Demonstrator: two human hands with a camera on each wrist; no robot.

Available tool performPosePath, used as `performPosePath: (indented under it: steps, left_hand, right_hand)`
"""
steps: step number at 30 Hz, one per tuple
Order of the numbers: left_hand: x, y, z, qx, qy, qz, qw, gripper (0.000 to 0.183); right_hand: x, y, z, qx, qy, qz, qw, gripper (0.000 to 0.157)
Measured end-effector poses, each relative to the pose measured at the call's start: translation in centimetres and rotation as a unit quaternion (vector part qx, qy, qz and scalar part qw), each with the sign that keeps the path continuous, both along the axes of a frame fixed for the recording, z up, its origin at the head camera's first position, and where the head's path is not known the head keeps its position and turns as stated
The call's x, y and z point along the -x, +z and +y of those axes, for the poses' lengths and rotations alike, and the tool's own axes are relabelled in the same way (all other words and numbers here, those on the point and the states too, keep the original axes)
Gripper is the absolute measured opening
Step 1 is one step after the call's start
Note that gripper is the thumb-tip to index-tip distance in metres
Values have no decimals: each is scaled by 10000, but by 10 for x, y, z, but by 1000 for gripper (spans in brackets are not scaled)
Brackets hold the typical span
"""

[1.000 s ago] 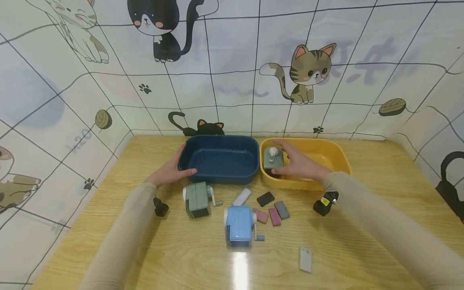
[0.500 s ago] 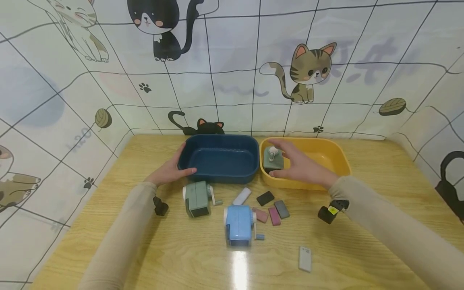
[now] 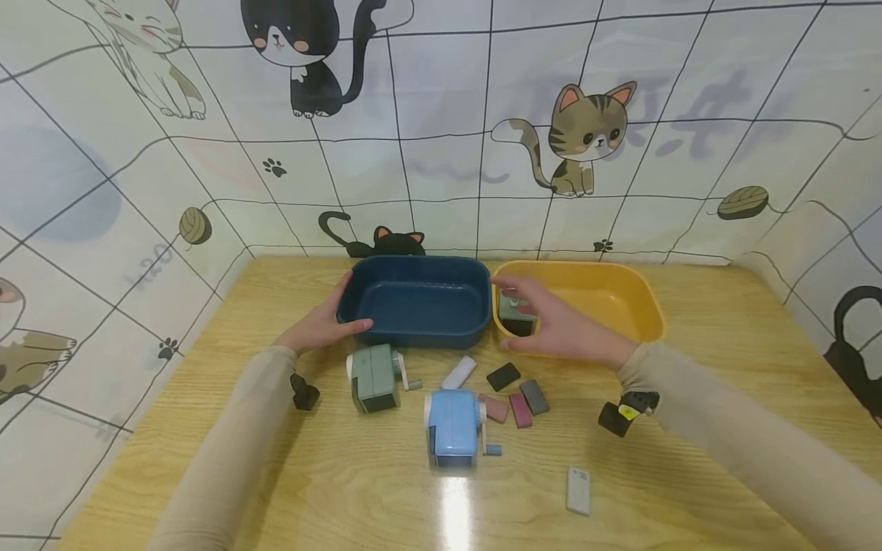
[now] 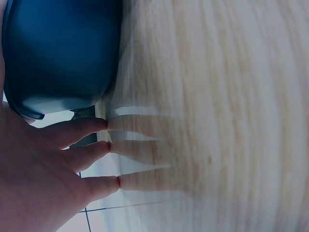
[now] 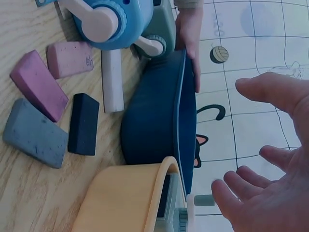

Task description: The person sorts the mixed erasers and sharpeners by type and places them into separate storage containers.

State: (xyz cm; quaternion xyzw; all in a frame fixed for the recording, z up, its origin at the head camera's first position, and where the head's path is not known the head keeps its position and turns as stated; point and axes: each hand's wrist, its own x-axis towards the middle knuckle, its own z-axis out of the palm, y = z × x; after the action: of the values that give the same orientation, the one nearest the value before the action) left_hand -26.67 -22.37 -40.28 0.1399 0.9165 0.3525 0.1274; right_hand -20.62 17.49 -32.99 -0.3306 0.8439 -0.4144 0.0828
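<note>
— Shifted since the earlier frame: your right hand [image 3: 561, 325], its fingertips now further left, partly hiding the green sharpener [image 3: 513, 309]. State of grip?

— Released. Your fingers are spread and hold nothing; whether one brushes the casing, I cannot tell.

— Location of the item?

— Inside the left end of the yellow bin [image 3: 609, 298], with its crank [image 5: 191, 212] projecting above the rim.

— Expected handling?

— Judged stiff, modest in weight and smooth enough to slip. You should take the body by opposite sides; the crank could swing and is probably the weakest part.

— Findings further out?

— Your left hand [image 3: 320, 325] lies at the left end of the blue bin [image 3: 427, 338], fingers extended, thumb at the near rim. Nearer you on the table [image 3: 510, 497] stand a second green sharpener [image 3: 375, 379] and a blue sharpener [image 3: 455, 425].
</note>
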Motion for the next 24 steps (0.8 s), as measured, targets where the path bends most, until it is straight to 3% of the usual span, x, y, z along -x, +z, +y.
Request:
performPosePath:
  steps: [24]
  left_hand:
    - [-1, 2, 0, -10, -11, -63, 10000, 105]
  right_hand:
    - [-26, -16, -15, -12, 558, -592, 9967, 80]
